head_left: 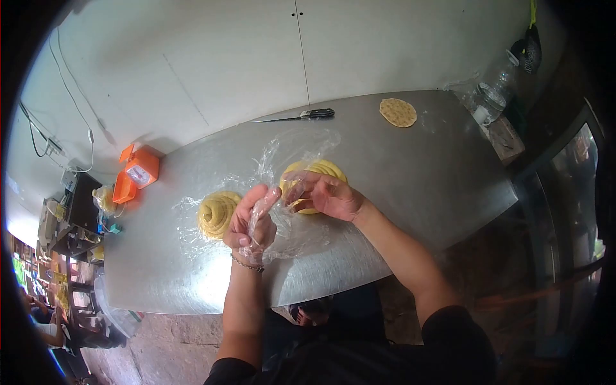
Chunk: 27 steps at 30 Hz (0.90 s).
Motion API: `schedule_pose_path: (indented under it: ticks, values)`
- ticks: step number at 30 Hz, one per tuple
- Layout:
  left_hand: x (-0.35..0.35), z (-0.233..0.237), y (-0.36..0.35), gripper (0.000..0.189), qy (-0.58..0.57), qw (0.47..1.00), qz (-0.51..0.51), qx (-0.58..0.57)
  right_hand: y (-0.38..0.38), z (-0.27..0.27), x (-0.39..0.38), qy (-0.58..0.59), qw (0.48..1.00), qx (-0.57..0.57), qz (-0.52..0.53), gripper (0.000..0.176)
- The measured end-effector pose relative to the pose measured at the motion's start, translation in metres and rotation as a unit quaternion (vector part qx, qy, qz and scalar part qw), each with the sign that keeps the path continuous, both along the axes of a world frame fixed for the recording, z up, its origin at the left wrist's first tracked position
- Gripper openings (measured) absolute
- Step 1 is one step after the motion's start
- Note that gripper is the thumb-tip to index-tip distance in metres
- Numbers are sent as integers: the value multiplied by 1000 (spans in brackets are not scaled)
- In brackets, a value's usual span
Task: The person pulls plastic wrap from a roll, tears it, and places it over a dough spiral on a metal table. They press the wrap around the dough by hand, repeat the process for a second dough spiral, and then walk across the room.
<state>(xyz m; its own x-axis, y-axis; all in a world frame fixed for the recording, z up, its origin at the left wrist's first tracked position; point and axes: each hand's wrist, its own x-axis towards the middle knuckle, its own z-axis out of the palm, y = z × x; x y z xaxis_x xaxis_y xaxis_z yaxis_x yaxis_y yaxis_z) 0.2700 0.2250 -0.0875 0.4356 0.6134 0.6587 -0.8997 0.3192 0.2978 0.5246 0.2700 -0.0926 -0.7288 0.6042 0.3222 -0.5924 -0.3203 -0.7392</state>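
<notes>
Clear plastic wrap lies crumpled and spread over the middle of the table. My left hand has its fingers bent around part of this wrap, which clings to the fingers and palm. Just left of that hand sits a coiled yellow dough piece, with film beneath and around it. My right hand hovers in front of a second coiled yellow dough piece and hides part of it. Its fingers are loosely bent and apart, with film close to the fingertips.
Along the back edge of the metal table lies a knife with a black handle. A flat round dough piece is at the back right. An orange kitchen scale stands at the left end. Clear containers stand beyond the right corner.
</notes>
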Motion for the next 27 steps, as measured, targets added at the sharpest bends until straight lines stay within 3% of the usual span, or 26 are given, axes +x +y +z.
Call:
schedule_pose_path:
  ticks: [4, 6, 8, 11, 12, 13, 14, 17, 20, 23, 27]
  values:
    - [0, 18, 3, 108, 3, 997, 43, -58, 16, -13, 17, 43, 998, 9, -46, 39]
    - [-1, 24, 4, 104, 11, 994, 71, -82, 15, -1, 27, 61, 996, -15, -70, 27]
    - [3, 30, 5, 104, 17, 989, 91, -119, 11, 17, 33, 77, 992, -45, -92, 23]
    - [8, 26, 7, 103, 33, 982, 112, -148, 21, 12, 45, 1, 984, -64, -165, 24]
    - [9, 23, 9, 103, 40, 981, 117, -152, 23, 5, 40, -111, 944, 6, -310, 25]
    - [9, 18, 10, 104, 50, 982, 104, -147, 25, -2, 29, -219, 866, 75, -444, 26]
    - [8, 12, 10, 104, 60, 984, 91, -141, 26, -8, 22, -318, 752, 139, -561, 27]
    - [9, 4, 8, 107, 85, 989, 58, -109, 33, -8, 22, -218, 775, 117, -582, 39]
    - [6, -9, 9, 105, 96, 992, 36, -72, 32, -2, 37, -210, 866, 125, -435, 57]
    - [7, -11, 11, 104, 93, 994, 15, -54, 22, 8, 43, -194, 928, 112, -298, 52]
    - [11, 7, 10, 109, 129, 987, 38, -87, 22, 11, 45, -158, 931, 111, -309, 35]
